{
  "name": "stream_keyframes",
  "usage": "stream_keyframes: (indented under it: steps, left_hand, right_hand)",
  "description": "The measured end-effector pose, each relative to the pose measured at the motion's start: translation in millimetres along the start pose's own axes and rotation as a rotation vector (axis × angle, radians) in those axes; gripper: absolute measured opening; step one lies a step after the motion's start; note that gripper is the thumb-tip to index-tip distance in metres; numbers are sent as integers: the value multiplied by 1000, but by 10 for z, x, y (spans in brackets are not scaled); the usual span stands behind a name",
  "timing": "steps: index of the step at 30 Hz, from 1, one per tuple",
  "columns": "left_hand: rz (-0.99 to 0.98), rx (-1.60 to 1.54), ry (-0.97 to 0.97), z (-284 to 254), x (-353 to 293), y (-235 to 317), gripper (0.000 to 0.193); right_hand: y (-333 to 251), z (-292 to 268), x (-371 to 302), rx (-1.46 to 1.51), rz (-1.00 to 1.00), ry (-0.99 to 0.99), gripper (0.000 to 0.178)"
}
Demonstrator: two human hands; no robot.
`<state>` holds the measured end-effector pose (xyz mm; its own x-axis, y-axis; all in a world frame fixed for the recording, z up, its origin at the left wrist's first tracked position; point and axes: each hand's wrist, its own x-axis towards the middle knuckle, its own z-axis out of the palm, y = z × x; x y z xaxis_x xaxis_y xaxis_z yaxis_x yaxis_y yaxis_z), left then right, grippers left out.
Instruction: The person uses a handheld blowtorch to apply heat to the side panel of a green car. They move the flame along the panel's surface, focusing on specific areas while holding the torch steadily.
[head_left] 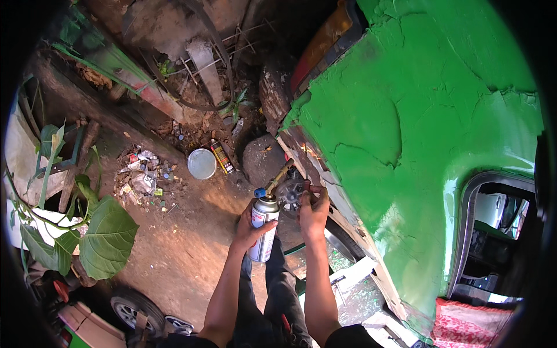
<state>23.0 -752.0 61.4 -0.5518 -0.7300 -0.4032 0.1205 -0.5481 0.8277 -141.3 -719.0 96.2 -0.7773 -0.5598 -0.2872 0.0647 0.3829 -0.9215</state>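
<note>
The gas can (264,232) is held up over the dirt floor (180,238), in front of the person's legs (281,284). From the left, a round pale tub (202,165) and a yellow-and-black spray can (221,156) lie on the ground, apart from it. Next comes the left hand (248,227), its grip clamped around the gas can, just below the blue knob (260,192). The can's long axis runs away from the person, leaning slightly right; the brass nozzle (281,176) slants further right, toward the peeling edge of the green vehicle body (400,139). The right hand (313,210) is beside it, fingers bent; whether they pinch anything cannot be told. The step looks like readying the torch; the next move probably calls for a steady left hold and right fingers clear of the nozzle's mouth.
</note>
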Motion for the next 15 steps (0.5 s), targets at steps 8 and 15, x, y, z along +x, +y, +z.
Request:
stream_keyframes:
  steps: [8,15]
  left_hand:
    - [107,50,-2,-140,-16,-99,58]
    - [30,14,0,-123,-135,87,62]
  right_hand:
    - [-129,-16,-105,166,172,-41,17]
    - [-104,-107,-260,51,178,-87,14]
